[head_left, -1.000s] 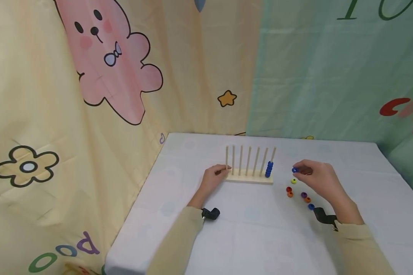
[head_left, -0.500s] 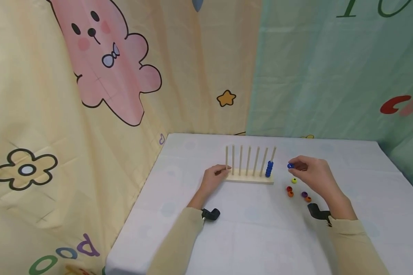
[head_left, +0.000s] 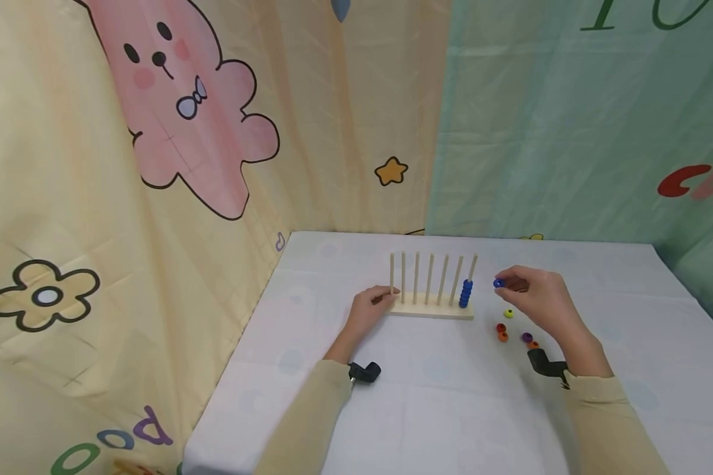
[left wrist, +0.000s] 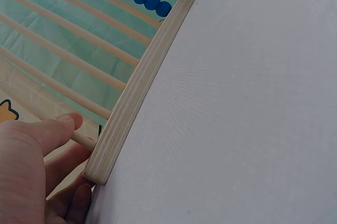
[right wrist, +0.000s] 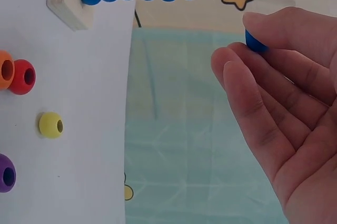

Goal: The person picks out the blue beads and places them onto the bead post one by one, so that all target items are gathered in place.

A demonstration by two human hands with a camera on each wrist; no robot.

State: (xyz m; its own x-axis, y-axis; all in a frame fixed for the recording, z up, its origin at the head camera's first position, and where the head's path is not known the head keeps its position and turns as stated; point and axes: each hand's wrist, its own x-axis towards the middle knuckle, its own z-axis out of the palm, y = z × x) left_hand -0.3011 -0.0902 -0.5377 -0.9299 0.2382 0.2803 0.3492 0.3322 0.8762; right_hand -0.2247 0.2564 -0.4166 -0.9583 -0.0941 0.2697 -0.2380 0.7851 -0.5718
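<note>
A wooden peg rack (head_left: 430, 310) with a row of upright pegs stands on the table; its rightmost peg carries a stack of several blue beads (head_left: 465, 294). My left hand (head_left: 370, 310) holds the rack's left end, thumb and fingers around the leftmost peg near its foot, as the left wrist view (left wrist: 37, 166) shows. Right of the rack, my right hand (head_left: 541, 297) is raised and pinches one blue bead (right wrist: 255, 43) between thumb and fingers. That bead is apart from the peg, and the thumb partly covers it in the right wrist view.
Loose beads lie on the white-covered table (head_left: 416, 396) below my right hand: a yellow bead (head_left: 508, 313), a red bead (head_left: 501, 327), an orange bead (head_left: 502, 337) and a purple bead (head_left: 527, 337). Another orange bead (head_left: 533, 344) sits partly behind the wrist camera. A printed curtain (head_left: 344, 119) hangs behind.
My right hand has moved left and slightly up toward the rack with the blue bead. Its wrist camera now covers a loose blue bead seen earlier. My left hand has stayed on the rack.
</note>
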